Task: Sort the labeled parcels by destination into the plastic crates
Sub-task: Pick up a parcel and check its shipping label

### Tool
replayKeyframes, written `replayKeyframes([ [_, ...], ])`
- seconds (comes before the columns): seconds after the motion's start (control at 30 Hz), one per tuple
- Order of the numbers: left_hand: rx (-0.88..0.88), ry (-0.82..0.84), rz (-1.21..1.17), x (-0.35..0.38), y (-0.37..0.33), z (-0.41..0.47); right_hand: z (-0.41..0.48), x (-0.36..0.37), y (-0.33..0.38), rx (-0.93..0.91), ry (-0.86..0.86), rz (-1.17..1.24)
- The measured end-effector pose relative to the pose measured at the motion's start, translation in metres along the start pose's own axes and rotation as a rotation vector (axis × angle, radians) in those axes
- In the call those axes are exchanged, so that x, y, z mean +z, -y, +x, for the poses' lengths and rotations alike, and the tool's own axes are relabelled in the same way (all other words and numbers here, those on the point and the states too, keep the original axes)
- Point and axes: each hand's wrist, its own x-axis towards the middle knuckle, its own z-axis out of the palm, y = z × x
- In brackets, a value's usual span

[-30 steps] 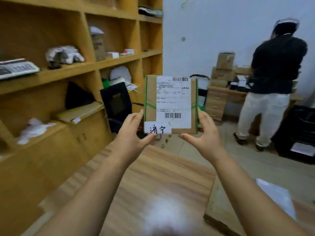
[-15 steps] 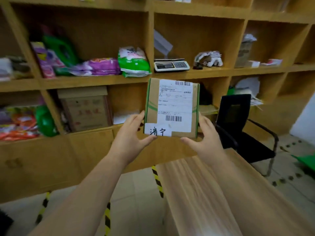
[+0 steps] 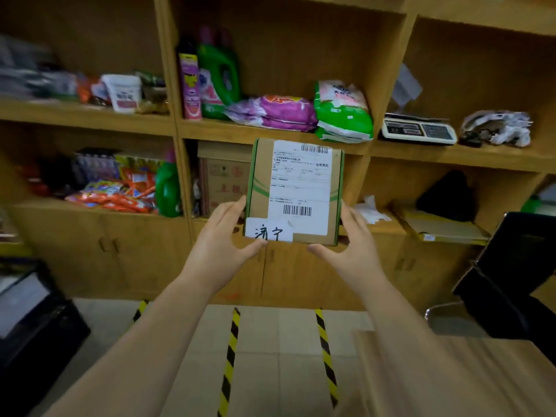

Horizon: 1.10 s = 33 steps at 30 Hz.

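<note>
A small brown cardboard parcel (image 3: 261, 188) with green edges is held upright in front of me at chest height. It carries a white shipping label with barcodes and a white handwritten tag at its lower left corner. My left hand (image 3: 221, 248) grips its lower left side, thumb under the tag. My right hand (image 3: 350, 251) grips its lower right side, thumb under the bottom edge. A black plastic crate (image 3: 36, 320) holding a white sheet sits on the floor at the far left.
A wooden shelf unit (image 3: 270, 133) fills the wall ahead, stocked with detergent bottles, bags, a scale (image 3: 418, 130) and a carton. Yellow-black tape lines (image 3: 230, 356) mark the floor. A black chair (image 3: 511, 275) stands right. A wooden table corner (image 3: 451, 371) lies lower right.
My view has swung left, from the room with a standing person to the shelf wall and floor. The parcel stays in both hands in the same grip. The black crate has come into view.
</note>
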Motion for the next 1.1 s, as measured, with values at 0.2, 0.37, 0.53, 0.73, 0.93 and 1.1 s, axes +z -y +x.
replayKeyframes([
  [0.2, -0.236, -0.168, 0.094, -0.052, 0.087, -0.019, 0.052, 0.116, 0.037, -0.129, 0.245, 0.126],
  [0.37, -0.402, -0.305, 0.246, -0.103, 0.137, -0.039, 0.088, 0.212, 0.076, -0.25, 0.449, 0.235],
  [0.53, -0.585, -0.5, 0.313, -0.135, 0.152, -0.055, 0.121, 0.282, 0.121, -0.435, 0.634, 0.368],
  [0.73, -0.765, -0.693, 0.487, -0.158, 0.151, -0.089, 0.121, 0.346, 0.169, -0.598, 0.909, 0.536],
  [0.93, -0.882, -0.816, 0.65, -0.186, 0.14, -0.142, 0.086, 0.395, 0.229, -0.806, 1.112, 0.674],
  [1.1, -0.949, -0.925, 0.724, -0.217, 0.151, -0.175, 0.059, 0.435, 0.281, -0.934, 1.148, 0.711],
])
